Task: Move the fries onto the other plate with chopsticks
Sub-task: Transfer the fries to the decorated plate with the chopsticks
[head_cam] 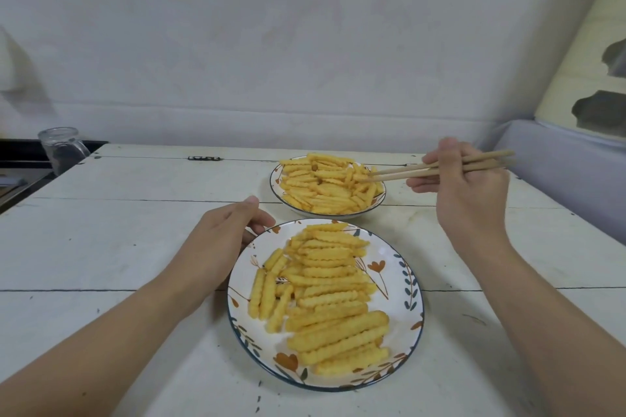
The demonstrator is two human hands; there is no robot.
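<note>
1. I am seeing the fries (325, 294) lying in two piles: one on the near plate (403, 281), and the far fries (325, 184) heaped on the far plate (338, 213). The individual fries are too many and too overlapped to count.
2. I am counting two plates, both standing on the bench (135, 213), the far one just beyond the near one and slightly to the right, apart from it.
3. I am holding one pair of chopsticks (406, 171), two sticks, in my right hand (467, 186). Its fingers are curling round the upper ends, and the tips are reaching into the right edge of the far pile. I cannot tell whether a fry is pinched between the tips.
4. I am resting my left hand (223, 240) against the left rim of the near plate, fingers loosely curved at the edge. I judge this is steadying the plate so it does not slide during transfers.
5. I cannot tell from this moment which plate is the source; both are carrying large piles, so I judge the task to be near its middle.
6. I am noting one glass jar (61, 149) at the far left edge of the bench, well apart from the plates.
</note>
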